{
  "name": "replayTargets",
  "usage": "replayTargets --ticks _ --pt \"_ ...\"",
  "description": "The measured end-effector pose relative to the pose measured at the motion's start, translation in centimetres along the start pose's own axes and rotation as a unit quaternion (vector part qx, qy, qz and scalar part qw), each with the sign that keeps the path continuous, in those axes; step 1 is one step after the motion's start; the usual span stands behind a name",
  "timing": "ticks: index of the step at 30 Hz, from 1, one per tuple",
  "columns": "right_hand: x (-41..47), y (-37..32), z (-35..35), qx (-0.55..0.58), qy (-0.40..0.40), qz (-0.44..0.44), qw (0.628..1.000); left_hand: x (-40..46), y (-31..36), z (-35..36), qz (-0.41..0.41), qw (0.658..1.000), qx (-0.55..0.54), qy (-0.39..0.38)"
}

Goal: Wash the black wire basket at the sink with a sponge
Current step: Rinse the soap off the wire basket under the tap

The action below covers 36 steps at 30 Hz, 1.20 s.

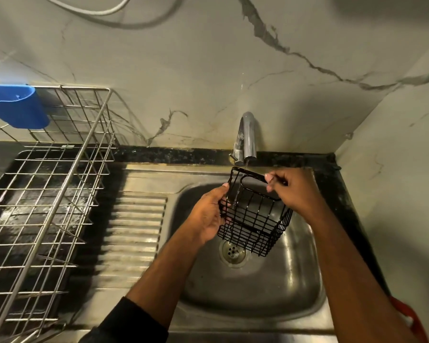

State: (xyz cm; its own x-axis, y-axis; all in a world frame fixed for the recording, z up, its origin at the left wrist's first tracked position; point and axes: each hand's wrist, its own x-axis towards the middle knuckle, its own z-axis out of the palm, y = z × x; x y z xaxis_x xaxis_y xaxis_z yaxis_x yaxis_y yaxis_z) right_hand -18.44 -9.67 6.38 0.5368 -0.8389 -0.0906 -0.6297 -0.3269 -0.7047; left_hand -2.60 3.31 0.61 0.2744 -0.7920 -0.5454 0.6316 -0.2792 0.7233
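The black wire basket [255, 219] hangs tilted over the steel sink [258, 298], right under the chrome tap [247, 137]. A thin stream of water runs from the spout into the basket. My left hand [208, 214] grips the basket's left side, fingers curled round the wires. My right hand [292, 189] pinches the top rim at the basket's right. No sponge shows in view.
A large metal wire dish rack [47, 194] stands on the left counter, with a blue plastic holder [18, 107] hooked on its back edge. The ribbed drainboard [134, 231] lies between rack and sink. A red object [406, 315] sits at the lower right. The drain [233, 252] lies below the basket.
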Motion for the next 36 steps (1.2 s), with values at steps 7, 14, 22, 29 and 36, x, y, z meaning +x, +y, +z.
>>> replayTargets --ticks 7,14,22,29,36 --pt "-0.1 -0.6 0.4 0.003 0.037 0.010 0.999 1.3 2.7 -0.3 -0.046 0.997 0.059 0.016" --pt "-0.9 -1.1 0.4 0.027 0.048 0.008 0.998 2.0 3.6 1.0 -0.039 0.998 0.041 0.041" --pt "-0.8 -1.8 0.5 0.030 0.030 -0.003 0.999 1.9 3.3 0.7 -0.008 0.997 0.008 0.074" --pt "0.2 -2.5 1.9 0.064 0.022 -0.021 0.998 0.7 4.5 -0.4 0.007 0.994 0.017 0.112" --pt "1.6 -3.0 2.4 0.090 -0.001 -0.033 0.995 -1.3 4.5 -0.8 0.039 0.991 0.026 0.127"
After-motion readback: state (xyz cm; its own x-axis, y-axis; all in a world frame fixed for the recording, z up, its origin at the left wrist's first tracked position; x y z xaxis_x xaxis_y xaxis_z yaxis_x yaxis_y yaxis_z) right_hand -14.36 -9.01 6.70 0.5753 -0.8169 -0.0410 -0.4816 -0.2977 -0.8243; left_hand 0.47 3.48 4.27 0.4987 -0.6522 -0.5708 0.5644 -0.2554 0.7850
